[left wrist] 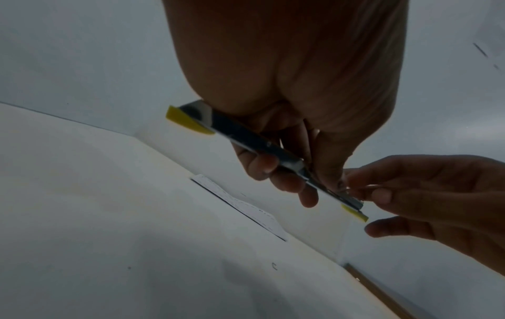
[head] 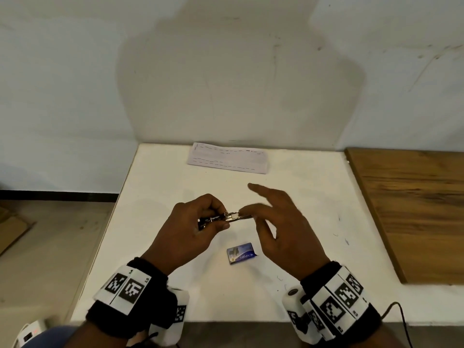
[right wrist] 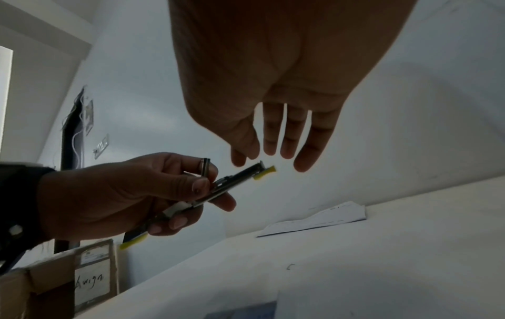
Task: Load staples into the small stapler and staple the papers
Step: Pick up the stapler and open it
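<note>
The small metal stapler with yellow plastic end pieces [head: 221, 218] is held in the air above the middle of the white table [head: 313, 197], lying roughly level with its ends toward nine and three o'clock in the head view. The left hand [head: 193, 227] grasps its nine o'clock half, thumb on top and fingers curled under the body; in the left wrist view the same stapler [left wrist: 262, 146] runs on a slant from ten toward four o'clock under that hand [left wrist: 287, 97]. The right hand [head: 278, 222] meets the stapler's three o'clock end, where its thumb and one fingertip seem to pinch something small at the metal channel, while the other fingers spread loose toward twelve o'clock; whether a strip of staples is in that pinch cannot be told. In the right wrist view the fingers [right wrist: 289, 133] hang straight just above the stapler's yellow tip [right wrist: 240, 174]. Directly below the hands, toward six o'clock, a small blue cardboard staple box [head: 241, 253] lies on the table. At twelve o'clock, near the far edge by the wall, rests the flat stack of white printed papers [head: 227, 158]. At three o'clock a brown wooden board [head: 414, 209] adjoins the table.
</note>
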